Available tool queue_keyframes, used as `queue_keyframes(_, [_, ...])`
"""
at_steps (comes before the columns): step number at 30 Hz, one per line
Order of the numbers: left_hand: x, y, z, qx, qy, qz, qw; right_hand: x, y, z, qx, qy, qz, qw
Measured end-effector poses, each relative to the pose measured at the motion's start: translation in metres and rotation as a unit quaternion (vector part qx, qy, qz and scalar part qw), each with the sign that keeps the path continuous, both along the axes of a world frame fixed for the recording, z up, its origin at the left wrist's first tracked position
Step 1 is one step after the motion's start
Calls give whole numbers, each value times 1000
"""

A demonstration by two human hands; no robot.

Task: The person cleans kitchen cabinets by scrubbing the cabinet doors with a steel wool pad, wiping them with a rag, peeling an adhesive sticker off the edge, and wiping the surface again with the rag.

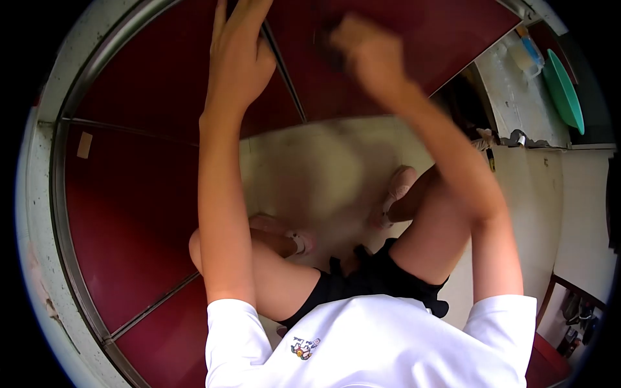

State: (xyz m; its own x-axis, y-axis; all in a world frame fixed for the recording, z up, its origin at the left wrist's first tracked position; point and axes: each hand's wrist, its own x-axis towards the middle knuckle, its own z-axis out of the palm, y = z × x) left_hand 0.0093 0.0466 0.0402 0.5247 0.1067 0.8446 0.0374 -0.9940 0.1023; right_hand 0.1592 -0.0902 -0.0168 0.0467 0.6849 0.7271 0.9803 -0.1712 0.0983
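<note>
My left hand (240, 61) reaches up against a dark red panel (155, 71), close to the narrow metal seam (284, 71) between two panels. Its fingers are stretched out, and their tips run past the top edge of the view. To the right of the seam, my right hand (374, 57) is smeared by motion in front of another dark red panel (440, 32). Its fingers are curled round a small dark object (333, 45), too blurred to name. Both arms reach forward from the sleeves of a white shirt.
My bent knees and pink shoes (402, 181) are over a pale floor (317, 161). At right, a ledge (511, 84) bears a green basin (564, 90) and a clear plastic container (527, 55). A metal frame (61, 181) curves along the left.
</note>
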Motion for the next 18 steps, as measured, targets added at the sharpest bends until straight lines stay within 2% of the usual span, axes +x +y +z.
queue_keyframes(2, [-4, -5, -1, -73, 53, -49, 995, -2, 3, -55, -43, 29, 21, 998])
queue_keyframes(4, [-6, -1, 0, -76, 60, -55, 994, -15, 1, -18, 8, 49, -22, 999])
queue_keyframes(6, [-4, 0, -5, -101, 73, -38, 992, 5, -2, 41, 127, 71, -11, 989])
queue_keyframes(7, [-2, -1, -6, -90, 63, -43, 993, 2, -8, 58, 96, 135, -94, 982])
queue_keyframes(10, [3, -3, -5, -60, 42, -56, 996, 6, -19, 17, 31, 104, -50, 993])
queue_keyframes(11, [2, -3, -4, -60, 41, -44, 996, 6, -21, -19, -16, 75, -50, 996])
queue_keyframes(14, [-8, -5, -2, -71, 47, -41, 996, 7, -23, -29, -44, 92, -35, 994])
queue_keyframes(16, [3, 4, 5, -66, 66, -52, 994, 25, -38, 42, 137, 91, -37, 986])
queue_keyframes(18, [3, -2, -1, -79, 42, -54, 995, 49, -58, 57, 204, 173, -30, 963])
